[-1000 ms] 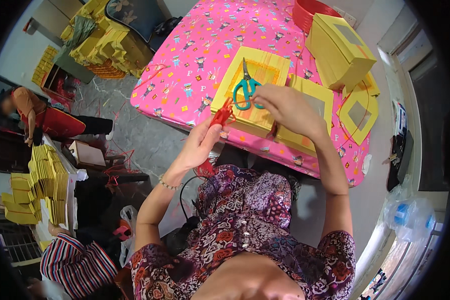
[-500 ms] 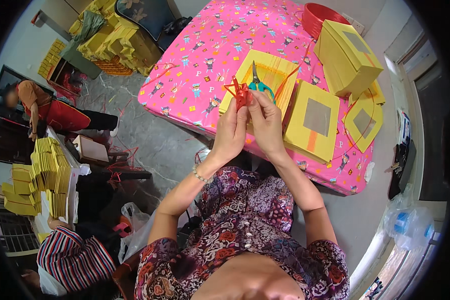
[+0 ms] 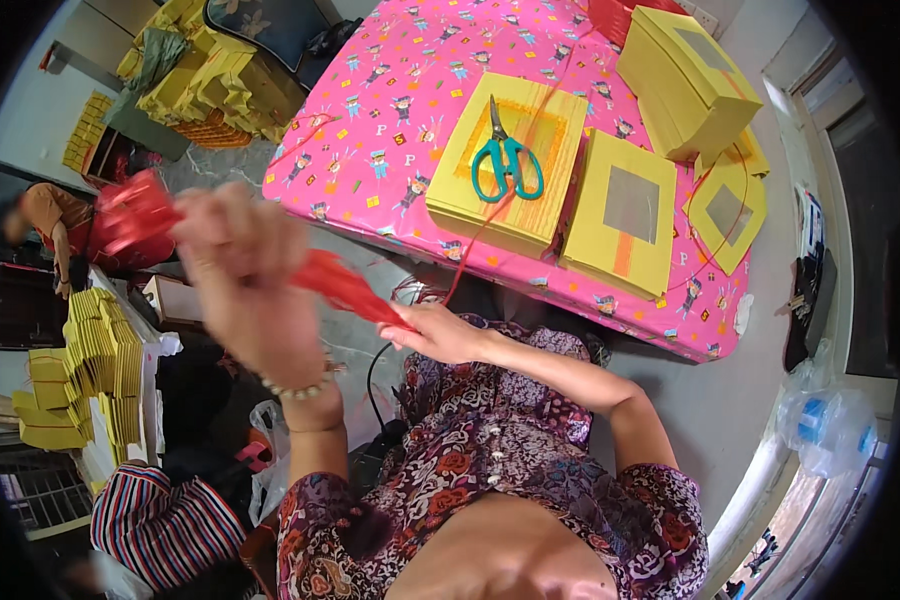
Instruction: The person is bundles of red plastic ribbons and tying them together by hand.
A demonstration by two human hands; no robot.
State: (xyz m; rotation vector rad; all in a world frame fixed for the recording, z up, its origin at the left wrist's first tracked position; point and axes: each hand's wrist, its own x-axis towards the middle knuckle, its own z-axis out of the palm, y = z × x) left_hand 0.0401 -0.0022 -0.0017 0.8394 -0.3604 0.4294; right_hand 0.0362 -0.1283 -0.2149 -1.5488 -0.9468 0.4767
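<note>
A bunch of shiny red ribbon (image 3: 345,287) is stretched between my two hands, left of the pink table. My left hand (image 3: 240,240), raised and smeared by motion, is closed round the ribbon, and a bundle of it sticks out past the fist. Lower down, my right hand (image 3: 435,332) pinches the ribbon's other end. Teal-handled scissors (image 3: 507,165) lie on a stack of yellow paper pieces (image 3: 460,190) on the table. A thin red strand (image 3: 467,255) runs from that stack down over the table edge.
On the pink patterned tablecloth (image 3: 360,130) stand a yellow stack with a grey window (image 3: 620,215) and a tall yellow stack (image 3: 680,90). A red coil (image 3: 630,15) sits at the back. To the left, two people work near folded yellow pieces (image 3: 100,350).
My hands have left the spot above the yellow stack and moved apart. The left swung up and left, the right came down and left, with red ribbon now drawn out between them.
</note>
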